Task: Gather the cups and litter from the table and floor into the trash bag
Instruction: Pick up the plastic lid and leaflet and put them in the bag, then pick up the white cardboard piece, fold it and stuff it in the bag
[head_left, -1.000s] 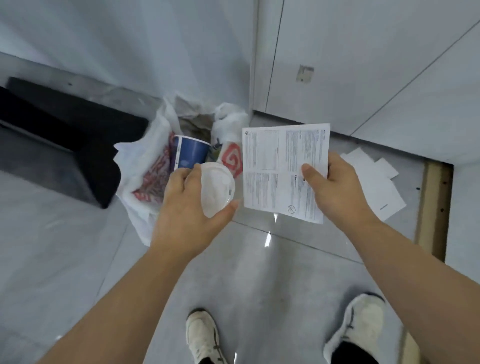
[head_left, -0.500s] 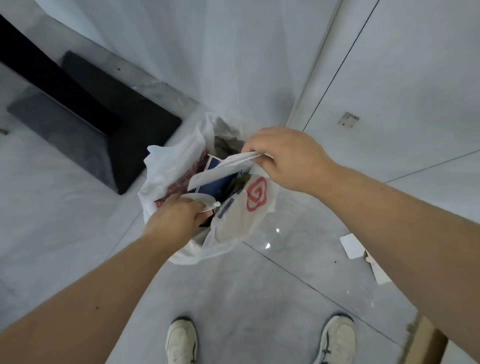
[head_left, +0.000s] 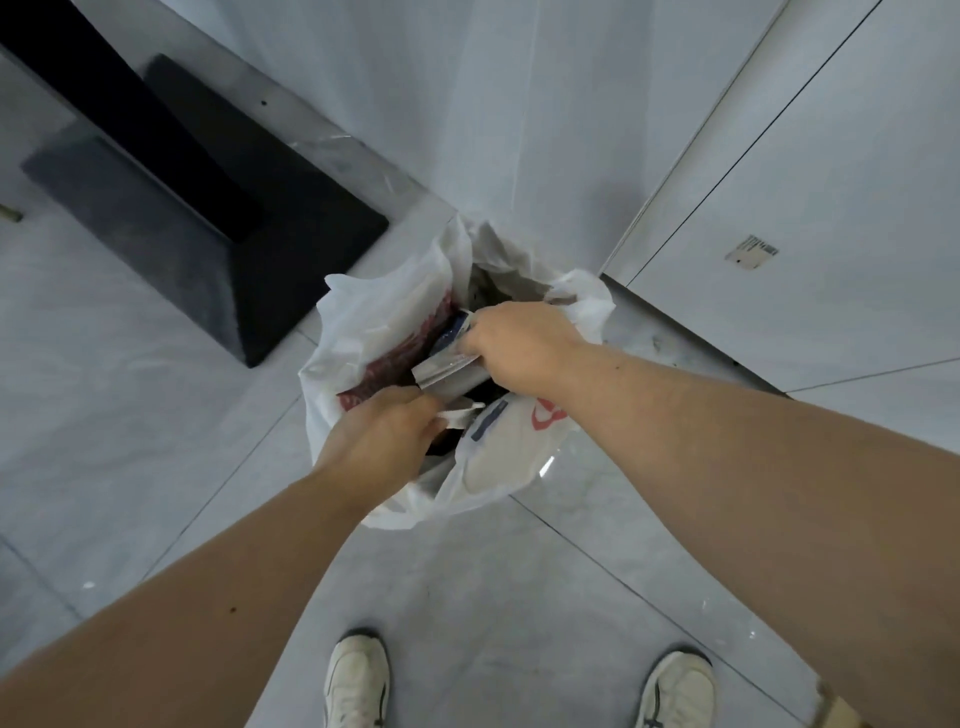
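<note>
A white plastic trash bag (head_left: 363, 317) with red print stands open on the grey tile floor in front of me. My right hand (head_left: 519, 345) is inside its mouth, closed on a folded printed paper sheet (head_left: 447, 366) that is pushed down into the bag. My left hand (head_left: 382, 436) is at the bag's near rim, holding a white cup lid (head_left: 460, 415) whose edge shows past my fingers. A bit of the blue paper cup (head_left: 457, 327) shows beside my right hand. The rest of the bag's contents are hidden.
A black table base (head_left: 223, 228) stands on the floor to the left of the bag. White wall panels (head_left: 779, 182) rise behind and to the right. My two white shoes (head_left: 358, 680) are at the bottom edge. A wooden edge (head_left: 836, 709) shows at bottom right.
Both hands have moved from above the floor into the bag. The paper sheet, held flat one second ago, is now folded and pushed down inside; the lid has gone lower at the rim.
</note>
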